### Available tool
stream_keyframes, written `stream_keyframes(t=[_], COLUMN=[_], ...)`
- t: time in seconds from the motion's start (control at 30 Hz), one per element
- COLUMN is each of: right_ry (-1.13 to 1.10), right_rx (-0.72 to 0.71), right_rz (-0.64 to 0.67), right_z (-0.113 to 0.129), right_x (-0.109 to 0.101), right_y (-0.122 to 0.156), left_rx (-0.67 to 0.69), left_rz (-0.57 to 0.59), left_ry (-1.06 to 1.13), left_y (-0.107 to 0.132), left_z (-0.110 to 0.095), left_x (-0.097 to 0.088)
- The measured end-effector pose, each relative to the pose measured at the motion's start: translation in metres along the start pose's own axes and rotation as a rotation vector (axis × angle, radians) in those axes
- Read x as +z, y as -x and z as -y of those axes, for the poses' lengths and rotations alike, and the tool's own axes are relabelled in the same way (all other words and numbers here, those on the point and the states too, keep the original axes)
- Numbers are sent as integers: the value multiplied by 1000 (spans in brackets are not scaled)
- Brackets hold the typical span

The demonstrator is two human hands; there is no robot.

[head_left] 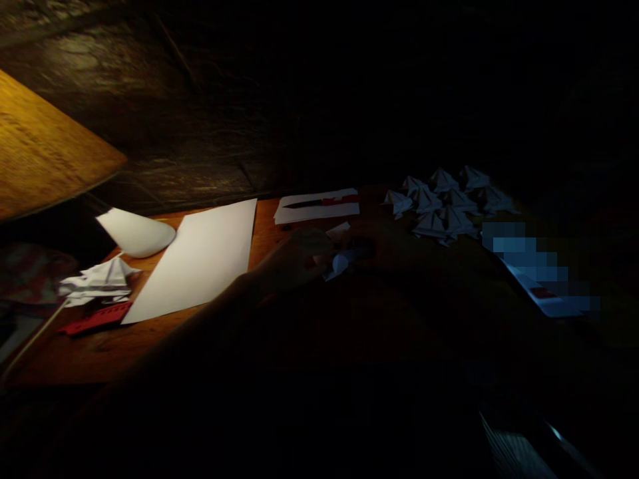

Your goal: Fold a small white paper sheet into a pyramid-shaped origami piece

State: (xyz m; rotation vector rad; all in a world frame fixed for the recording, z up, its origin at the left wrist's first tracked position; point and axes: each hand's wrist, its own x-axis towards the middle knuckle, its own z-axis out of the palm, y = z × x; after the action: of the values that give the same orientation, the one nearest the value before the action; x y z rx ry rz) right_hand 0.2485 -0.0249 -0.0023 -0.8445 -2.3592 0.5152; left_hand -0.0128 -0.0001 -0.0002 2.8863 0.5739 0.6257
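Note:
The scene is very dark. My left hand (299, 256) reaches in from the lower left over the wooden table (264, 233). Its fingers look curled onto a small folded white paper (340, 263) at the middle of the table. A dark shape that may be my right hand (367, 249) meets the same paper from the right, and shadow hides its fingers. A large blank white sheet (200, 259) lies just left of my left hand.
Several folded paper figures (449, 203) are heaped at the back right. A slip of paper with a dark and red object (317, 205) lies behind my hands. On the left are a curled paper (137, 231), folded paper shapes (100, 276) and a red strip (97, 318).

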Motion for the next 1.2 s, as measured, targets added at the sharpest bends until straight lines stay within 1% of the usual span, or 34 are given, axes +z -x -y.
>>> stream_keyframes(t=[0.23, 0.37, 0.5, 0.67, 0.83, 0.93, 1.07, 1.2], right_ry=[45, 36, -7, -44, -59, -69, -74, 0], right_rx=[31, 38, 30, 69, 18, 13, 21, 44], right_rz=[39, 71, 86, 166, 160, 158, 160, 154], right_z=[0, -3, -7, -7, -6, -6, -5, 1], right_x=[-1, -2, -5, -10, -12, -12, -12, -9], right_y=[0, 0, 2, 4, 4, 4, 4, 3], left_rx=[-75, -44, -26, -29, -21, -39, -52, -74], left_rz=[-4, -9, 25, 53, 97, 113, 92, 78], left_ry=[7, -8, -18, 4, -49, -97, -99, -71], left_y=[4, 4, 0, -2, -1, -1, -1, -1], left_z=[1, -2, -9, -15, -15, -17, -20, -22], left_x=[1, 0, -5, -8, -8, -8, -5, -3])
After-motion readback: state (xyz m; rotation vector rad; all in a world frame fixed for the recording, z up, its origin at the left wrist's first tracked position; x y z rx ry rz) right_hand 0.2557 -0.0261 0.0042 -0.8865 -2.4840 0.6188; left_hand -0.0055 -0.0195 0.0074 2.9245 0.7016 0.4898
